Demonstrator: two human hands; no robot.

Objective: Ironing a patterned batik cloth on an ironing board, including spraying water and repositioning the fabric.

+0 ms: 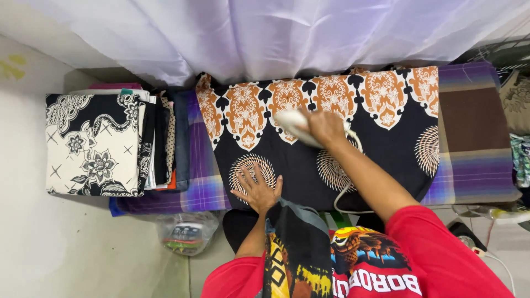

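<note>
One person, two hands in view. Right hand [327,128] is closed around one white iron [295,126], pressing it onto a black cloth with orange and white motifs [309,165], toward the cloth's far edge; the iron's front end sticks out past the fingers. One white cord [346,193] runs from the iron down over the near edge of the bench. Left hand [258,190] is flat, fingers spread wide, palm down on the same cloth at its near edge, holding nothing, just pinning the fabric; it lies partly over one of the round white sunburst motifs. Cloth is spread over one padded ironing bench covered in purple and brown plaid [475,143], covering most of the bench middle; plaid shows at the left and right ends. At the bench's left end, one stack of folded clothes [110,143], top piece cream and black floral; exact count of pieces in the stack cannot be told, several edges show. One more dark cloth [298,243] is draped over the person's left forearm, near edge. One clear plastic bag [186,232] lies on the floor below the bench's near left corner. One pale sheer curtain [276,33] hangs along the far edge.
</note>
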